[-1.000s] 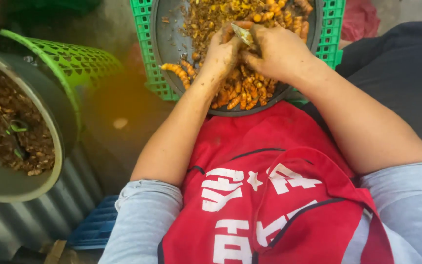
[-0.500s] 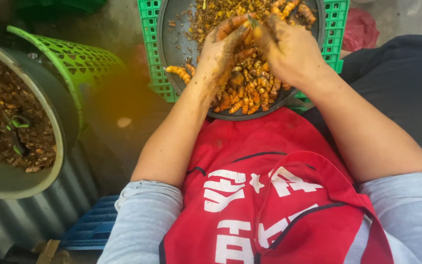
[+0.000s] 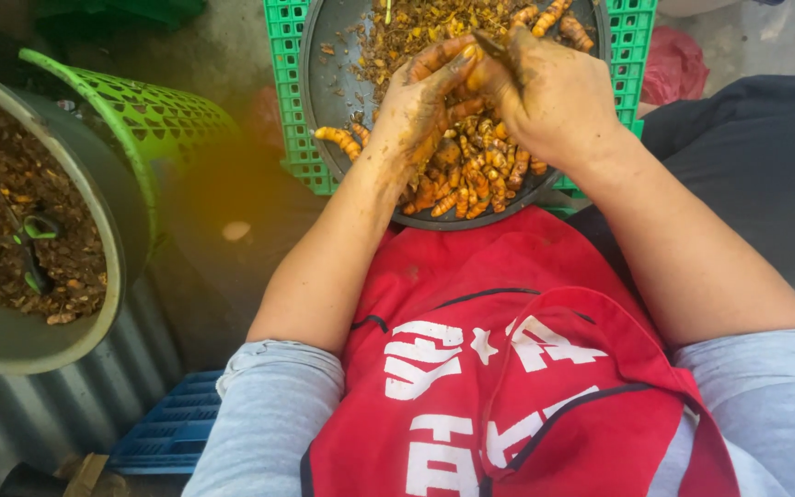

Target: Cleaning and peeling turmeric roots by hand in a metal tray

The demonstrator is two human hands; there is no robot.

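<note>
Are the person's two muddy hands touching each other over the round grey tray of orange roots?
Touching. The head view shows the left hand fingertips pressed against the right hand above the round grey tray, with no gap.
</note>
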